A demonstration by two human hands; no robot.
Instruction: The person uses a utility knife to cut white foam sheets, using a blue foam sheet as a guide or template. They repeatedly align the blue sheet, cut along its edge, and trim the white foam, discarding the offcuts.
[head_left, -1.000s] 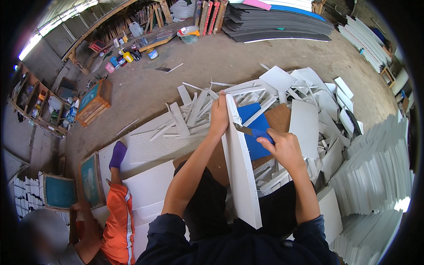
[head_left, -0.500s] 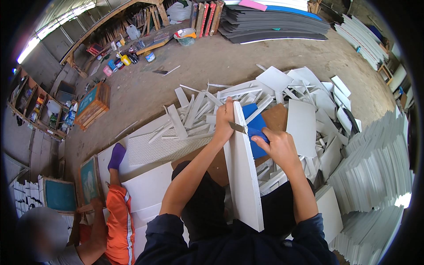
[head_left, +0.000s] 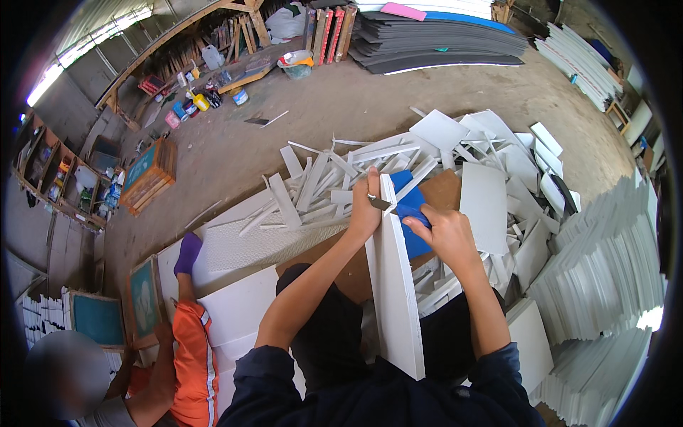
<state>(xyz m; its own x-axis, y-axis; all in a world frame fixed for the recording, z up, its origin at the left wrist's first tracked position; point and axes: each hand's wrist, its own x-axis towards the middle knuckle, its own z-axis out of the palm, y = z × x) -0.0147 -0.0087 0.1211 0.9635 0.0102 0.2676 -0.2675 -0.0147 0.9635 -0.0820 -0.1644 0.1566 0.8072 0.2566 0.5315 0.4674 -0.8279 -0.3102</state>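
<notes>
A long white foam board stands on edge between my legs, its near end against my lap. My left hand is closed on its far end from the left side. Wrapped round the blue handle of a utility knife is my right hand, to the right of the board. The knife's blade lies across the board's upper edge, close to my left fingers, with its tip pointing left. A blue sheet lies below the knife, partly hidden by the board and my right hand.
White offcuts are heaped ahead of me. Tall stacks of white sheets stand at the right. At the lower left a person in orange trousers sits holding a framed screen. Dark sheets are piled at the back.
The far end of the board and my left hand have dropped slightly toward me. The knife blade still lies across the edge, now nearer the board's far end.
</notes>
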